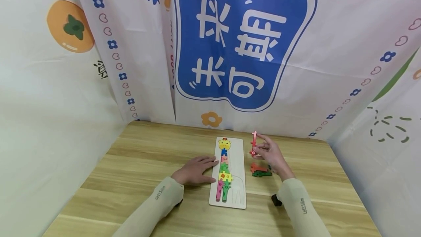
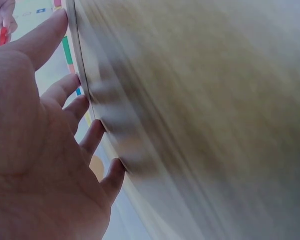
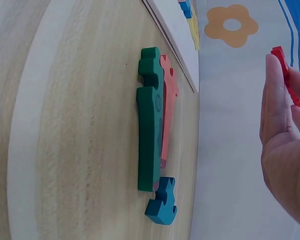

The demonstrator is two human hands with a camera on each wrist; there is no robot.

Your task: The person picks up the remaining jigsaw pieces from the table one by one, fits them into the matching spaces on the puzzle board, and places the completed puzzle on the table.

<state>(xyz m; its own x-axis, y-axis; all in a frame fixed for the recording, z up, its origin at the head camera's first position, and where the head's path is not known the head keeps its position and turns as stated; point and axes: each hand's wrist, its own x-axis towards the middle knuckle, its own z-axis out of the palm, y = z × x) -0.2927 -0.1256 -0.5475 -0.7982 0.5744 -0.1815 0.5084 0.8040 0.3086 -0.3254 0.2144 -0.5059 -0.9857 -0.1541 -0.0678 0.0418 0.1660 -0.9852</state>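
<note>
The left hand [image 1: 196,171] lies with its fingers spread, fingertips at the nearer long edge of a white puzzle board [image 1: 239,164] that sits between the hands, bearing colourful giraffe pieces [image 1: 225,176]. The right hand [image 1: 271,155] pinches a red piece [image 1: 254,142], raised above the surface [image 1: 158,142]. Beneath that hand lie a dark green piece [image 3: 149,135], a salmon piece [image 3: 169,107] and a blue piece [image 3: 163,204], close together.

The held piece [image 1: 254,143] is red, the tabletop [image 1: 138,164] wood-grained.
</note>
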